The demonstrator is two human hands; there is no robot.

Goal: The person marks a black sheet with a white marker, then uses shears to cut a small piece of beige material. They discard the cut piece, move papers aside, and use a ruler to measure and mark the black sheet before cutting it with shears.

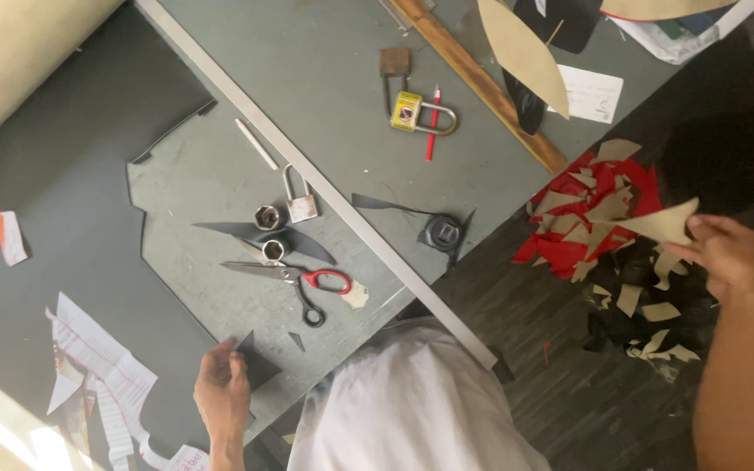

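Observation:
My left hand [222, 386] rests at the near edge of the grey table [325, 78], its fingers pinching a small dark offcut [255, 360]. Scissors with a red and a black handle [294, 279] lie shut on the table just beyond it. My right hand [726, 253] is stretched out over the floor to the right and holds a tan scrap [661, 222] by its edge. Below that hand lies a heap of red, tan and black scraps [595, 227].
A long metal ruler [333, 201] crosses the table diagonally. Near it sit two sockets [268, 231], a small padlock [300, 205], a yellow padlock [421, 113], a red pencil [432, 131], a black tape measure [442, 231], a wooden strip [482, 83] and dark sheet material [63, 183]. Crumpled papers [98, 366] lie at the left.

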